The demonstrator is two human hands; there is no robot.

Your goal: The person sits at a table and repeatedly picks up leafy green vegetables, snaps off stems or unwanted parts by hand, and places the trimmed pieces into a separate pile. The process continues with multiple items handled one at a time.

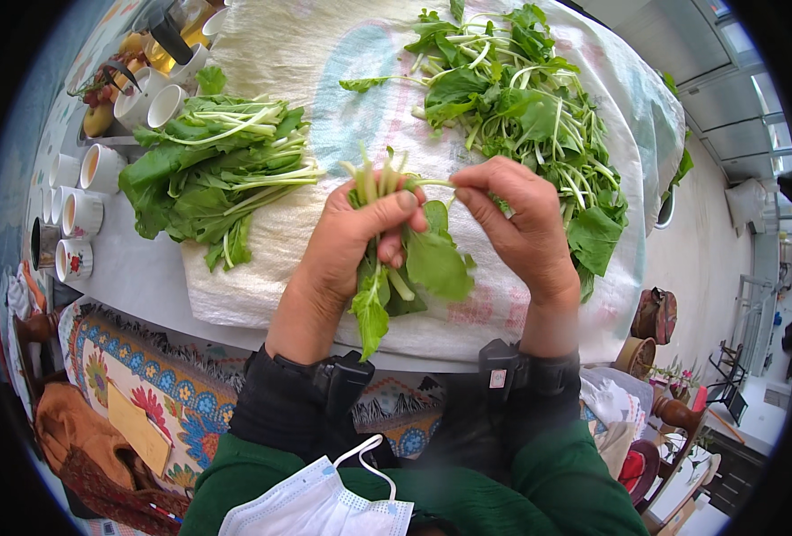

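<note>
A small bunch of leafy greens point(436, 264) is gripped in my left hand point(362, 231), its pale stems pointing up past the thumb and its leaves hanging below. With thumb and forefinger my right hand point(520, 221) pinches the end of one green stem point(433, 182) that reaches across from the bunch. To the left lies a pile of greens point(215, 167) with stems mostly towards the right. A larger, looser heap of greens point(536, 114) spreads at the upper right. Both piles rest on a white woven plastic sack point(262, 268) with faded print.
White cups point(74, 260) stand along the table's left side, near a tray with fruit point(98, 120) and a glass pot of yellow liquid point(165, 57). A patterned cloth point(195, 395) covers a seat below the table edge. A face mask point(322, 499) hangs at my chest.
</note>
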